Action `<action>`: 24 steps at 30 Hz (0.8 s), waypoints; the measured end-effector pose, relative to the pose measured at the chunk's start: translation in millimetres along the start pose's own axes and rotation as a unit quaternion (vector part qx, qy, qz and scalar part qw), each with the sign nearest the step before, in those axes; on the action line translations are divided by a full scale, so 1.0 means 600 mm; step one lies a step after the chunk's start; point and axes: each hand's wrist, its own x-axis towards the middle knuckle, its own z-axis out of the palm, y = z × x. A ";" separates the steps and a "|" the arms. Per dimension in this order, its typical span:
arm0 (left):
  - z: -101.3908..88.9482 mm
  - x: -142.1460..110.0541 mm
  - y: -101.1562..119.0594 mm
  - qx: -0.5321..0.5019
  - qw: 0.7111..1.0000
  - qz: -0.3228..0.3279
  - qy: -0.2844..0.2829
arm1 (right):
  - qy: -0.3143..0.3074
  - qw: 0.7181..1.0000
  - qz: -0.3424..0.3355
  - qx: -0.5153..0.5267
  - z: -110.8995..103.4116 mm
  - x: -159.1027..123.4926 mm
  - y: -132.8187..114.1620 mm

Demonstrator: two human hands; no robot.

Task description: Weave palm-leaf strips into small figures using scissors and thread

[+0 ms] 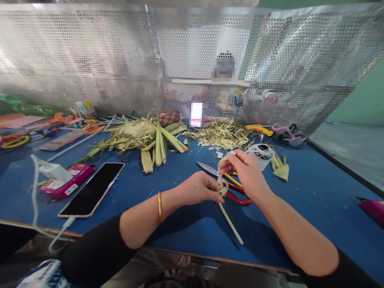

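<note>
My left hand (201, 188), with a gold bangle at the wrist, pinches a pale green corn husk strip (231, 224). Its thin tail hangs toward the table's front edge, and a small loop shows at the fingertips. Higher up, my right hand (244, 170) has its thumb and fingers closed on the strip's upper end. Scissors (238, 199) with red handles lie on the table behind the hands, blades pointing up and left. A yellow-handled tool (234, 180) is partly hidden by the right hand. Just beyond that hand stands a spool of white cord (261, 154).
A heap of corn husks (132, 136) and a pile of shreds (223, 134) lie along the perforated metal screen (114, 60). At left are a charging phone (93, 190) and a magenta power strip (67, 182). Husk pieces (280, 169) sit at right on the blue table (303, 216).
</note>
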 end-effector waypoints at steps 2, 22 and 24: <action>-0.002 -0.001 0.003 0.001 1.000 0.001 -0.001 | 0.006 1.000 -0.006 -0.001 0.000 0.001 0.001; -0.017 -0.012 0.030 -0.121 0.979 -0.054 0.158 | -0.283 0.927 -0.053 -0.240 -0.029 0.013 -0.013; -0.021 -0.012 0.032 -0.120 0.976 -0.061 0.172 | -0.273 0.919 -0.084 -0.271 -0.033 0.012 -0.017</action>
